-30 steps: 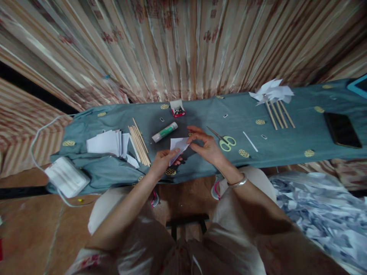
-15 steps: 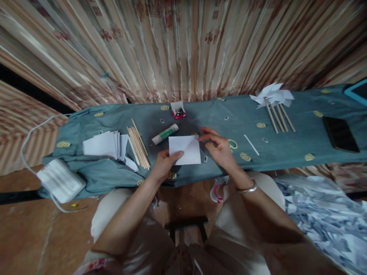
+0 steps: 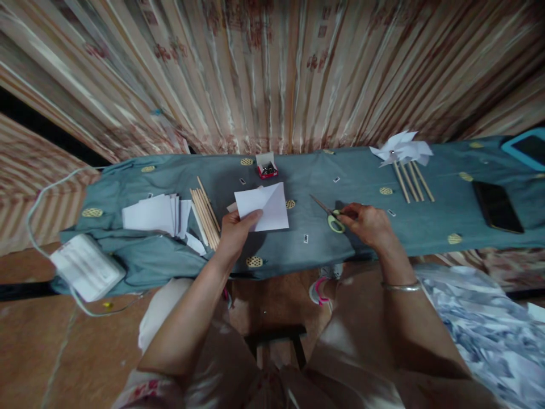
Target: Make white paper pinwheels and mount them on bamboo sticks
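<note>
My left hand point(image 3: 235, 230) pinches the lower left corner of a white square of paper point(image 3: 263, 206) with a diagonal crease, held just above the teal cloth of the table point(image 3: 298, 250). My right hand point(image 3: 368, 223) lies on the cloth to the right, its fingers closed around the green handles of a pair of scissors point(image 3: 330, 214) whose blades point up and left. The glue stick is hidden behind the paper.
A stack of white paper squares point(image 3: 153, 215) and a bundle of wooden sticks point(image 3: 205, 214) lie to the left. A small red box point(image 3: 267, 167) stands at the back. Finished paper pinwheels point(image 3: 402, 153) on sticks, a dark phone point(image 3: 497, 206) and a tablet point(image 3: 525, 147) are to the right. A white power strip point(image 3: 85, 266) hangs at the left edge.
The paper went from folded to an open square, now held by my left hand alone. My right hand left the paper and moved right onto the scissors' handles.
</note>
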The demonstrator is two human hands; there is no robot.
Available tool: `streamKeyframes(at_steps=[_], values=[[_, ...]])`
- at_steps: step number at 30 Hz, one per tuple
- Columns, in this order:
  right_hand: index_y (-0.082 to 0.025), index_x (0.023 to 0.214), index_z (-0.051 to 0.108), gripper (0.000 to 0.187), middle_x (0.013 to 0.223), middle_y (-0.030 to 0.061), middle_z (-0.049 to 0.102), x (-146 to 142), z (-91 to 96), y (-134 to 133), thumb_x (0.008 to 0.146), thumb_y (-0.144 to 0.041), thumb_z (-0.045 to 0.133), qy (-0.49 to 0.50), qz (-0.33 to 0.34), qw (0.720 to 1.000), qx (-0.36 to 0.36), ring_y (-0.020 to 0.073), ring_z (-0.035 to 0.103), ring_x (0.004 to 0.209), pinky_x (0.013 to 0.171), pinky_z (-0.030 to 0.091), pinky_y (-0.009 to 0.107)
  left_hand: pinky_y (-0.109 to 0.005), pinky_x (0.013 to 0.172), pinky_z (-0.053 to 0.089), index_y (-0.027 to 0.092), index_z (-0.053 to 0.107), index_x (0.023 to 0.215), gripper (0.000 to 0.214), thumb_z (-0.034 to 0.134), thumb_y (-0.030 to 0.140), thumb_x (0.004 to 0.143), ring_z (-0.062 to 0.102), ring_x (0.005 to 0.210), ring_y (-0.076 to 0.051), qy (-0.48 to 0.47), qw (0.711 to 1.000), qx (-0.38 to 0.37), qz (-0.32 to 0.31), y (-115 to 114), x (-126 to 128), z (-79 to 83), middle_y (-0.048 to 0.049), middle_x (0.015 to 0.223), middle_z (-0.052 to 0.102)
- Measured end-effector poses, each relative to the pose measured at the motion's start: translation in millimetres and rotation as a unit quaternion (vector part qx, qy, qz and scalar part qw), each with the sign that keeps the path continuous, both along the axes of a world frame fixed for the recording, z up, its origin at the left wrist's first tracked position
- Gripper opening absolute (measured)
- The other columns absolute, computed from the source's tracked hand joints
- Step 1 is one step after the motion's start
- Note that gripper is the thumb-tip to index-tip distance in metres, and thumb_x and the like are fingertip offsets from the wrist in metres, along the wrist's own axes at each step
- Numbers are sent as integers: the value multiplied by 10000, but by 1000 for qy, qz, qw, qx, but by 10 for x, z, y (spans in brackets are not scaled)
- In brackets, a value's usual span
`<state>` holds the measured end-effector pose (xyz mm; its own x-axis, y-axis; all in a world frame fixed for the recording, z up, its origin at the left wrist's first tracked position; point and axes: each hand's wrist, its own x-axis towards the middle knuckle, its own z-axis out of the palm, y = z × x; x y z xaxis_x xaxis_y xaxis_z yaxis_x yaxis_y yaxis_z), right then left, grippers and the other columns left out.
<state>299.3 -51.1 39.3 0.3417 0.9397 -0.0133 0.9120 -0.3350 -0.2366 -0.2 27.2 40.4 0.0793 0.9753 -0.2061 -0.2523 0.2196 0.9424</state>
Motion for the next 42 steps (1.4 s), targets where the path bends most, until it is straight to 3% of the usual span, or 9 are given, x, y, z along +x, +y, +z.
streamKeyframes(at_steps=[8,13,15,19,23,27,30,34,42], values=[[-187,1119,706,309,948,142,785,-146,-74,-16,834,-260,608,-50,57,997,-5,291,737,838,698,496,349,-256,621,493,146,786,757,334,881,357,516,633,631,-144,10,999,34,21,78,21,-7,-29,734,754],[-223,986,722,244,895,86,787,-288,-81,52,764,-296,655,101,11,994,42,273,738,832,754,520,372,-258,609,474,140,772,751,326,869,377,549,619,612,-144,36,997,51,37,168,10,-75,-23,703,734],[-219,907,711,233,842,55,773,-339,-120,95,692,-309,699,253,-5,964,79,244,732,814,775,537,366,-257,611,472,143,771,765,318,861,367,560,616,609,-141,37,997,55,45,205,-5,-92,-17,703,732],[-205,908,704,377,804,27,754,-470,-199,194,566,-327,806,524,-42,845,103,192,706,754,730,547,328,-266,632,487,150,769,775,308,845,369,573,639,647,-158,38,996,65,49,261,-46,-89,-24,732,742],[-207,961,724,469,790,21,771,-649,-159,246,537,-326,884,636,-42,767,67,163,698,715,640,509,268,-286,674,511,156,774,782,321,857,374,561,667,695,-178,29,996,70,50,303,-89,-60,-36,768,754],[-220,924,743,456,807,15,783,-840,-39,219,524,-322,937,686,-26,726,42,144,703,686,628,533,256,-296,688,528,164,775,769,335,882,375,533,677,703,-183,10,996,60,62,347,-124,-41,-35,778,764],[-229,911,744,443,810,17,779,-951,23,177,540,-363,946,704,-18,709,33,156,710,669,560,534,249,-306,700,536,166,773,760,351,896,382,512,687,722,-192,5,996,53,69,375,-141,-36,-42,790,767],[-230,936,757,451,826,36,773,-1038,48,151,565,-414,936,712,-14,702,6,149,689,622,415,409,191,-316,716,540,159,771,775,375,902,393,514,696,739,-198,-3,996,55,68,403,-144,-40,-48,802,765],[-214,984,772,583,711,23,713,-1034,66,154,581,-625,867,705,62,707,-5,117,574,565,454,395,231,-297,657,545,157,771,776,415,922,405,479,684,684,-183,-19,996,49,67,443,-125,-45,-38,767,762]])
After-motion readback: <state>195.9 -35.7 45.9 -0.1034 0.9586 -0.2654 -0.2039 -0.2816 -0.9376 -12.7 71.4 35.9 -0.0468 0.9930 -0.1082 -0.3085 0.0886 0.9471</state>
